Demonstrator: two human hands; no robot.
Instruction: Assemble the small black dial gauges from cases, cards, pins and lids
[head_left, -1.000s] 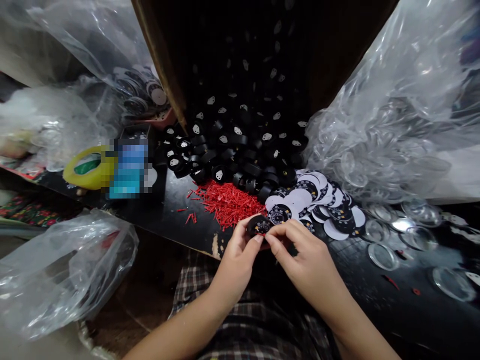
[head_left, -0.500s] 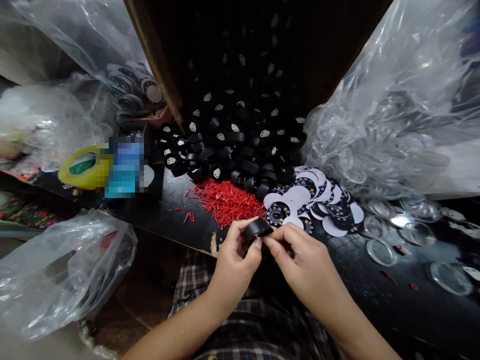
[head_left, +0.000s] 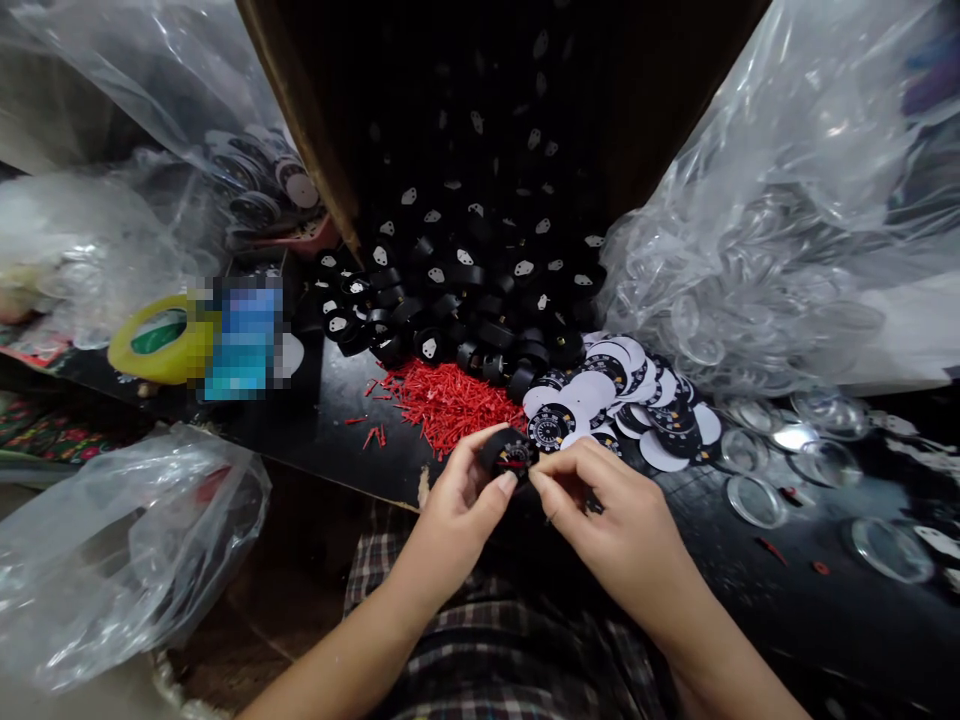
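The left hand (head_left: 457,512) is clamping one black gauge (head_left: 511,453), the right hand (head_left: 619,505) is holding its fingertips together at the edge, obscuring anything pinched, and one yellow tape roll (head_left: 126,352) and uncountable red pointers (head_left: 450,402) are lying nearby.

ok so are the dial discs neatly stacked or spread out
Spread out: the dial discs overlap in a loose, uneven heap, some showing printed faces and others plain white.

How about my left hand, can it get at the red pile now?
Probably yes: the red pile lies just beyond your left hand, unobstructed, though that hand holds a black round part.
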